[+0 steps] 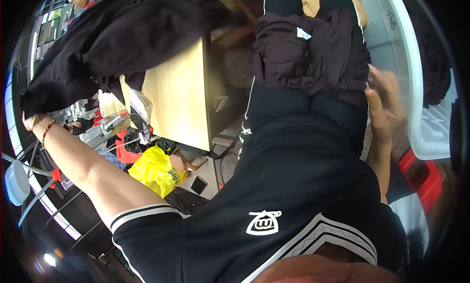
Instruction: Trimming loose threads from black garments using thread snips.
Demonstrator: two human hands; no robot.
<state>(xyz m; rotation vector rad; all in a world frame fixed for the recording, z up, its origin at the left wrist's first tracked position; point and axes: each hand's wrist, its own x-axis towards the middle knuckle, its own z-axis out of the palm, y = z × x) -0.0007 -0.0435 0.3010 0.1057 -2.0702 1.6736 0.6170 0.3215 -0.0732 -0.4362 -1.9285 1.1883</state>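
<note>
My left arm reaches out to the far left. Its hand is closed on the end of a dark garment, which stretches across the wooden table and is partly blurred. On my lap lies a second dark brown garment, bunched up, with a small white label showing on it. Beside the right edge of that garment is my right hand, thumb and fingers apart. I see nothing held in it.
A light wooden table stands at my left, with a clear plastic container beyond. A large pale plastic bin is close on my right, near a red stool. Someone in yellow is at lower left, near a phone.
</note>
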